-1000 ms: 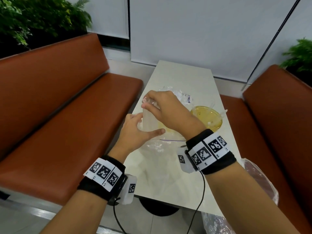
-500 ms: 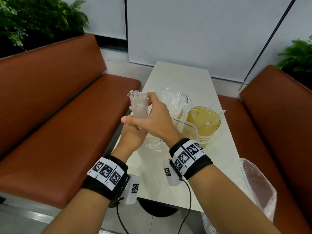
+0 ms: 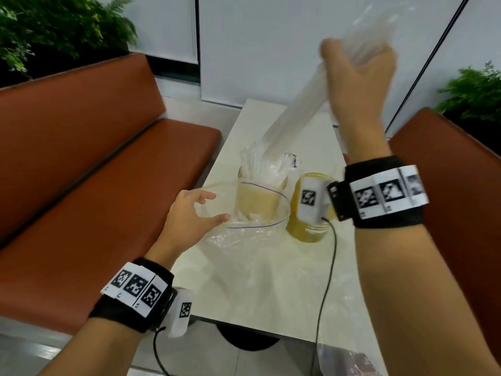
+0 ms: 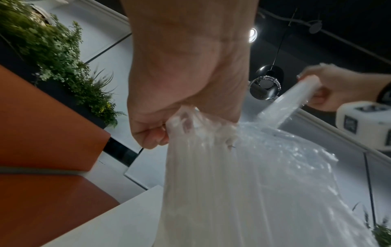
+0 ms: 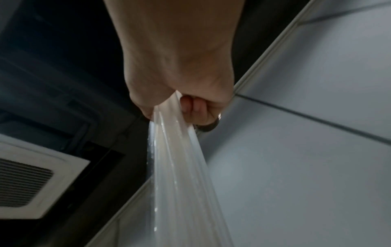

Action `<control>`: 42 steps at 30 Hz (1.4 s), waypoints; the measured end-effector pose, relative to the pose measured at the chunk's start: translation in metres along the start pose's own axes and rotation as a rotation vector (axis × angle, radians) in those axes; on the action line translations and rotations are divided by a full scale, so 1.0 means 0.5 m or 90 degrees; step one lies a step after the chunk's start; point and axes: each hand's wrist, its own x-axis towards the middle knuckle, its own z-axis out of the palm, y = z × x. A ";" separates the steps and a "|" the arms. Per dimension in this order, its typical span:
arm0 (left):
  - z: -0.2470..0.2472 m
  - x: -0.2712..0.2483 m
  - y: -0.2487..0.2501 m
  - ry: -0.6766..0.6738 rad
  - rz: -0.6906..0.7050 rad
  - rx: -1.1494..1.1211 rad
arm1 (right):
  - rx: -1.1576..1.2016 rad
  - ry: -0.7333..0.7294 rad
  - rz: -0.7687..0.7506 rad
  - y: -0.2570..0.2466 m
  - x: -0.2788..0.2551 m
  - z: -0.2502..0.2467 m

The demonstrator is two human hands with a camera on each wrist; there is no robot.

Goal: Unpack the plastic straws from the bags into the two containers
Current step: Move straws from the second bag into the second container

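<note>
Our right fingers [image 5: 191, 107] are clenching the straws [image 3: 292, 118] at upper right — light, slippery, needing mid-bundle grip; our left hand [image 3: 189, 213] is pinching the bag [image 4: 243, 167].

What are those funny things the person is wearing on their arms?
Both arms are bare, with no sleeves. Each wrist wears a wide black band carrying white tags printed with black square patterns. A small white box, also bearing a square pattern, sits on each band, and a thin black cable hangs from it.
</note>
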 end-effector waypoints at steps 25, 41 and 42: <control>0.003 0.014 0.037 0.028 0.018 -0.044 | -0.480 -0.045 0.291 0.393 -0.069 -0.142; 0.025 0.002 0.062 0.008 0.024 -0.158 | -0.313 -0.379 -0.082 0.201 -0.115 -0.042; 0.026 0.002 0.062 0.010 0.020 -0.161 | -0.268 -0.448 -0.031 0.172 -0.127 -0.030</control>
